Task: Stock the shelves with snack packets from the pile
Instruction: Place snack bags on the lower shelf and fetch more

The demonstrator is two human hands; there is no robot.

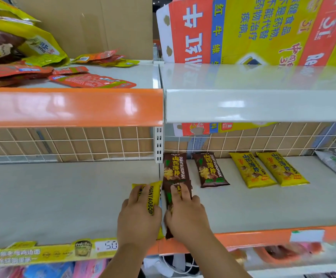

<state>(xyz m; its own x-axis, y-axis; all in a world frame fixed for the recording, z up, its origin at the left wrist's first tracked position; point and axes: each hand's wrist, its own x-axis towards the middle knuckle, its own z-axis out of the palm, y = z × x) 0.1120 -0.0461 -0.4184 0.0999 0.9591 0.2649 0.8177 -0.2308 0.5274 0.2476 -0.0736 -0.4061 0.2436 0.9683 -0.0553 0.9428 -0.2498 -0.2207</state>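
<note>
Both hands press down on packets at the near edge of the middle shelf (pixel 63 197), where its two bays meet. The left hand (pixel 139 215) lies on a yellow packet (pixel 154 194), fingers nearly straight across its top. The right hand (pixel 185 214) lies the same way on a brown packet (pixel 168 199), just beside the yellow one. The far end of this brown packet overlaps a second brown packet (pixel 174 169) behind it. Further right on the same shelf lie a third brown packet (pixel 210 170) and two more yellow packets (pixel 250 170) (pixel 281 168), side by side and apart. The pile (pixel 33 49) of mixed packets sits on the upper shelf (pixel 139 75), far left.
</note>
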